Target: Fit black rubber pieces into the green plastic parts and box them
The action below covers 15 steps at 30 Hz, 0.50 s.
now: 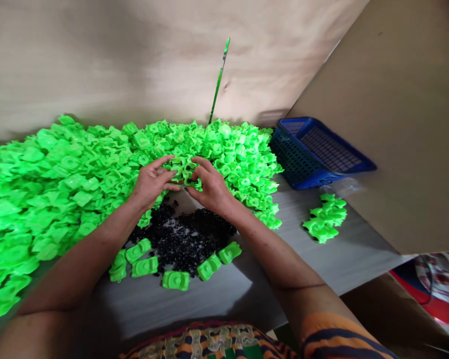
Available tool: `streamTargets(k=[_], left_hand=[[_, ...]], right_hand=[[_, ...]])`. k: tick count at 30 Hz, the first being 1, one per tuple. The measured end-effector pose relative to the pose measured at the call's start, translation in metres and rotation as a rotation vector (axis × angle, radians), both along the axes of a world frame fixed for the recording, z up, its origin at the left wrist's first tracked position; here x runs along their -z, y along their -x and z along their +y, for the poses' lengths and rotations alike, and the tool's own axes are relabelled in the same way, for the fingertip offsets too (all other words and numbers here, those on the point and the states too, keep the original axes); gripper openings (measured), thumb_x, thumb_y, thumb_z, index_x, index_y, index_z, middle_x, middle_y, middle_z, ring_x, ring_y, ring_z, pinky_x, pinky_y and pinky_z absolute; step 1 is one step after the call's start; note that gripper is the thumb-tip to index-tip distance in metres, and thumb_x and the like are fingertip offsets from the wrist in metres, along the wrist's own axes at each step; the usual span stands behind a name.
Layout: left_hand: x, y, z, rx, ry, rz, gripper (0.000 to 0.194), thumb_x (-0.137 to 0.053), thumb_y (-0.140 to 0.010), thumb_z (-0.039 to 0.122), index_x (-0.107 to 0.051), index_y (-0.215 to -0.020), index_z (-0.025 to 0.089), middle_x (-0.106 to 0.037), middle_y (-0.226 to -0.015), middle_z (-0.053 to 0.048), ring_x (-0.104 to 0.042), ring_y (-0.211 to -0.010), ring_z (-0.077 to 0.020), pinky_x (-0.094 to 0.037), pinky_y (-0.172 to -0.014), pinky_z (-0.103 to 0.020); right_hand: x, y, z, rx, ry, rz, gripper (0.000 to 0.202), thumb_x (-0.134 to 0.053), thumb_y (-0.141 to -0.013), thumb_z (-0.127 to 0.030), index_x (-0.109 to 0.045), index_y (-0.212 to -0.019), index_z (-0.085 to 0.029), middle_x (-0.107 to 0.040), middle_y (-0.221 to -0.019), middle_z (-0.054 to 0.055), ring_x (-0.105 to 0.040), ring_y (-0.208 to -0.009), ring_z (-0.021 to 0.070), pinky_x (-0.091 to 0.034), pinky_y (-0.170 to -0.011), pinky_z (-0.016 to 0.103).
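Note:
Between my two hands, above the grey table (217,299), are green toy car bodies (177,169) turned underside up, with black wheel axles across them. My left hand (151,182) grips their left side with thumb and fingers. On the right side, my right hand (211,187) holds them, its fingertips close to a black axle (192,181). Below the hands lies a heap of black wheel axles (183,239). Several green car bodies (175,280) sit along the near edge of that heap, roof up.
A large pile of green car bodies (71,174) spreads along the back and left. On the right stand a blue basket (303,172) and a small group of green pieces (325,219). A thin green strip (219,82) rises by the back wall.

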<state>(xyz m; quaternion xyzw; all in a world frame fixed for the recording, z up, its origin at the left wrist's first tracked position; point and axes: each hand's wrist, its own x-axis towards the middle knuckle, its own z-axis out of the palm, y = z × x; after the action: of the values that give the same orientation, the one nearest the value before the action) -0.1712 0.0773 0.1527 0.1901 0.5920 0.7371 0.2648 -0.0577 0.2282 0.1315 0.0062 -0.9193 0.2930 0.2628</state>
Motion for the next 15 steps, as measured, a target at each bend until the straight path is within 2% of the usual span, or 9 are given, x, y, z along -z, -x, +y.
streamTargets(k=[5, 8, 11, 15], left_hand=[[0.0000, -0.0007, 0.0005, 0.022, 0.045, 0.004, 0.061, -0.086, -0.067, 0.019, -0.070, -0.125, 0.013, -0.062, -0.063, 0.008, -0.069, -0.053, -0.0128, -0.064, -0.052, -0.024], [-0.0007, 0.0005, -0.0005, 0.009, 0.051, 0.015, 0.063, -0.086, -0.065, 0.018, -0.070, -0.126, 0.014, -0.065, -0.066, 0.007, -0.072, -0.054, -0.0153, -0.063, -0.049, -0.024], [-0.0024, 0.0008, -0.0020, 0.011, 0.055, 0.014, 0.064, -0.085, -0.066, 0.019, -0.070, -0.128, 0.013, -0.063, -0.063, 0.007, -0.074, -0.054, -0.0190, -0.060, -0.045, -0.024], [-0.0035, -0.0036, -0.0017, 0.048, 0.094, 0.038, 0.063, -0.083, -0.066, 0.017, -0.072, -0.128, 0.011, -0.054, -0.055, 0.011, -0.071, -0.049, -0.0182, -0.058, -0.042, -0.023]], right_hand=[[0.0048, 0.0016, 0.0002, 0.023, 0.005, 0.037, 0.013, -0.069, -0.094, -0.026, -0.056, -0.093, -0.024, -0.057, -0.151, 0.020, -0.051, -0.148, 0.0328, -0.050, -0.115, 0.055], [0.0054, 0.0017, 0.0009, 0.050, -0.008, 0.035, 0.015, -0.069, -0.092, -0.024, -0.059, -0.103, -0.023, -0.056, -0.150, 0.019, -0.052, -0.145, 0.0326, -0.049, -0.116, 0.053], [0.0060, 0.0029, 0.0018, 0.078, -0.002, -0.002, 0.044, -0.072, -0.086, -0.019, -0.057, -0.128, -0.021, -0.059, -0.143, 0.017, -0.058, -0.133, 0.0311, -0.052, -0.112, 0.049], [0.0075, 0.0042, -0.0013, 0.059, 0.006, -0.046, 0.079, -0.078, -0.085, -0.023, -0.042, -0.155, -0.023, -0.054, -0.147, 0.017, -0.058, -0.129, 0.0314, -0.053, -0.112, 0.051]])
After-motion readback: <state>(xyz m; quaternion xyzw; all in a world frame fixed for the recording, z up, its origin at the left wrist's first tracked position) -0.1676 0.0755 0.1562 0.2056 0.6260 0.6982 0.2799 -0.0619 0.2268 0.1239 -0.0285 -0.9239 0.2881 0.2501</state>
